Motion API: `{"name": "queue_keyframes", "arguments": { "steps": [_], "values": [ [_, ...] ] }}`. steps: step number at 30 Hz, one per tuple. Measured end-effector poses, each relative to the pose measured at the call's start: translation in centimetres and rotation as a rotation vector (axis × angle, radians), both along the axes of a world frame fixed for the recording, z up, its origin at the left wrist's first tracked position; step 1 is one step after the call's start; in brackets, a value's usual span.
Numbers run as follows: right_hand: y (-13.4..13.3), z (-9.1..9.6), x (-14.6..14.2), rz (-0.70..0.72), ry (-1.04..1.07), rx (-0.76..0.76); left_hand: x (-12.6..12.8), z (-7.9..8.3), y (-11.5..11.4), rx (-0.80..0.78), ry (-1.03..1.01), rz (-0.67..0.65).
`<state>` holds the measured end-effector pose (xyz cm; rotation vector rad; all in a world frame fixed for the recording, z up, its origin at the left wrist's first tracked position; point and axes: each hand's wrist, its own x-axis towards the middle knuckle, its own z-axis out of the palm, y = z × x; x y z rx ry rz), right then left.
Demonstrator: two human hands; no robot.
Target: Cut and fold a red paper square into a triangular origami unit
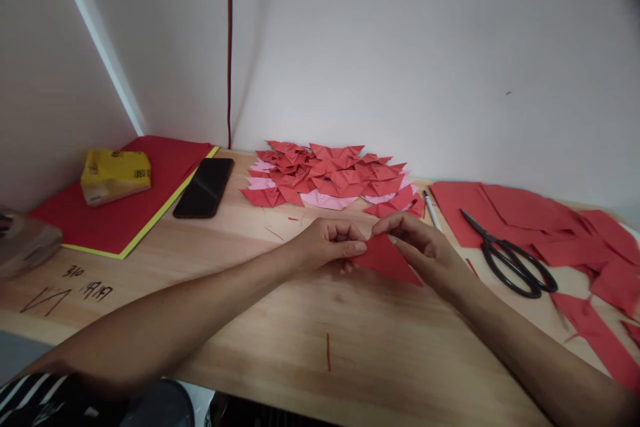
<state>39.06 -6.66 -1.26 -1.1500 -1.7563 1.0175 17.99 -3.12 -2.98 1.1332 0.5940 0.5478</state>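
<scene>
A piece of red paper (387,260), triangular in outline, is held a little above the wooden table between both hands. My left hand (334,245) pinches its left corner between thumb and fingers. At its upper edge, my right hand (413,240) grips the paper with thumb and fingertips. Behind the hands lies a pile of folded red and pink paper pieces (340,177). A pair of scissors (510,257) with black handles rests right of my right hand, partly over red paper sheets (525,210).
A white pen (432,209) lies beside the pile. On the left are a black phone (204,188), large red sheets (165,167) on a yellow one, and a yellow packet (116,175). Thin red scraps (329,351) dot the wooden table (280,353); a wall (400,47) stands behind.
</scene>
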Motion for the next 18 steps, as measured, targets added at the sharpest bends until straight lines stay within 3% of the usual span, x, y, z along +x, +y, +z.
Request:
{"name": "queue_keyframes", "arguments": {
  "steps": [7,12,15,18],
  "values": [
    [0.2,-0.4,-0.1,-0.071,-0.147,-0.077,0.3,0.4,-0.6,0.164,-0.005,-0.02],
    [0.0,-0.3,-0.3,-0.07,-0.307,0.002,0.7,0.6,-1.4,0.348,0.229,0.065],
    [-0.3,-0.4,-0.4,-0.126,-0.425,0.218,0.8,0.2,-1.6,0.365,0.372,0.139],
    [-0.6,-0.6,-0.6,-0.179,-0.616,0.654,0.9,-0.1,-1.5,0.236,0.378,0.162]
  ]
}}
